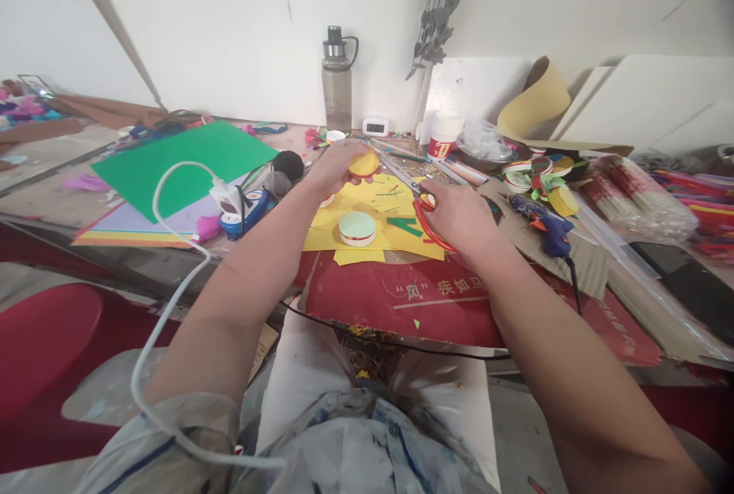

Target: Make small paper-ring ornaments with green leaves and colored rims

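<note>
My left hand (339, 164) is closed around a small round yellow disc (365, 164), held above the yellow paper (321, 238). In my right hand (456, 211) are scissors with orange-red handles (440, 238). Their blades point up and left, toward the disc; whether they touch it, I cannot tell. A pale green round piece (356, 225) with a white and red rim lies on the yellow paper between my forearms. Dark green paper strips (404, 226) and small green scraps are scattered beside it. Another round piece is mostly hidden beside my left wrist.
A grey bottle (337, 89), a small white clock (375, 126) and stacked paper cups (446, 134) stand along the wall. Green paper (189, 161) and a blue power strip (244, 215) lie left. A blue glue gun (544, 226) and black phone (685, 284) are right. A white cable (141, 372) crosses near my left arm.
</note>
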Tool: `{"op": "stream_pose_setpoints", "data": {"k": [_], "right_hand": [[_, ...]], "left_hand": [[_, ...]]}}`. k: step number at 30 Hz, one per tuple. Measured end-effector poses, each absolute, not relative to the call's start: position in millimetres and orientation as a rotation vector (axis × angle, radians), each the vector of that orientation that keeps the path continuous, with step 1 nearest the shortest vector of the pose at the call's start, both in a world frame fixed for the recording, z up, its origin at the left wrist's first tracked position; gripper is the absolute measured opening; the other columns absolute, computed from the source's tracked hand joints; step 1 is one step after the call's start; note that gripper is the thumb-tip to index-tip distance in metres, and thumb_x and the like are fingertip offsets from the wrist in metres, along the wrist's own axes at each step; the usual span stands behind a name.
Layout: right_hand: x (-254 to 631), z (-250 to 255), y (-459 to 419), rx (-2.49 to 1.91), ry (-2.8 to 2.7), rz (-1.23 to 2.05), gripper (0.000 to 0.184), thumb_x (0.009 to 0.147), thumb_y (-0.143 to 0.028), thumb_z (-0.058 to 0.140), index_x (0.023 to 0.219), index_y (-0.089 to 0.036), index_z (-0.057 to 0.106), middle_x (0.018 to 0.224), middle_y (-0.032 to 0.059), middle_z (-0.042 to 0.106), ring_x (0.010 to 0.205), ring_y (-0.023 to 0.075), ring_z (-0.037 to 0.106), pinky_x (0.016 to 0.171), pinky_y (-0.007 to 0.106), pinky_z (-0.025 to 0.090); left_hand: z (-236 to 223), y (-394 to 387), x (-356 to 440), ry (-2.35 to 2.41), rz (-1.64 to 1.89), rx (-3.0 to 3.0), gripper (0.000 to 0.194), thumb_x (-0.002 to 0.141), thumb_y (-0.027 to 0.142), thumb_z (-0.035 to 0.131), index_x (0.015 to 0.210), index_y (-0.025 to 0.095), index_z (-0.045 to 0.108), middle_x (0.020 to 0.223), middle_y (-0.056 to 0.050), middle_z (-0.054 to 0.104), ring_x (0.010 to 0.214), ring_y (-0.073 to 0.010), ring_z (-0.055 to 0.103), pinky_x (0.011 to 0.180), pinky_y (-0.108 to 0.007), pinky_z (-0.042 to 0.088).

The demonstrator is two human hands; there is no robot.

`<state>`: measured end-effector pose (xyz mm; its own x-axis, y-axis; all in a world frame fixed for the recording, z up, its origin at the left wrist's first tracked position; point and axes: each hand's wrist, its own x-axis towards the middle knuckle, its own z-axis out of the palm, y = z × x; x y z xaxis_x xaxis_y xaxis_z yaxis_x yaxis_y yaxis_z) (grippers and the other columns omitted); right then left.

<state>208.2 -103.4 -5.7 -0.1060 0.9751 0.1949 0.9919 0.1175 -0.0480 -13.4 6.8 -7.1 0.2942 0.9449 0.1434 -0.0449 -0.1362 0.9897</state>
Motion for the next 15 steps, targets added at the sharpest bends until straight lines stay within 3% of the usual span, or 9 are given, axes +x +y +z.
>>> {"op": "stream_pose_setpoints", "data": {"k": [8, 15], "right_hand": [[208, -6, -103, -2.001, -2.21, -0.132, 0.042, 0.103, -0.03, 0.052, 0.141, -0.028, 0.071, 0.117, 0.0144, 0.08, 0.106, 0.0326, 0.073, 0.079, 0.035, 0.046], [208, -6, -102, -2.021, -2.228, -0.155, 0.041, 0.104, -0.029, 0.05, 0.139, -0.028, 0.071, 0.117, 0.0154, 0.08, 0.105, 0.0332, 0.074, 0.079, 0.035, 0.045]], "left_hand": [[-11, 10, -14, 0.894, 1.069, 1.449, 0.022, 0.087, 0.034, 0.07, 0.08, 0.013, 0.065, 0.071, -0.01, 0.075, 0.05, -0.0124, 0.065, 0.043, -0.021, 0.034], [-20, 20, -19, 0.824, 1.048, 1.5, 0.021, 0.089, 0.03, 0.065, 0.079, 0.011, 0.069, 0.076, -0.012, 0.076, 0.053, -0.0138, 0.066, 0.044, -0.023, 0.033]]}}
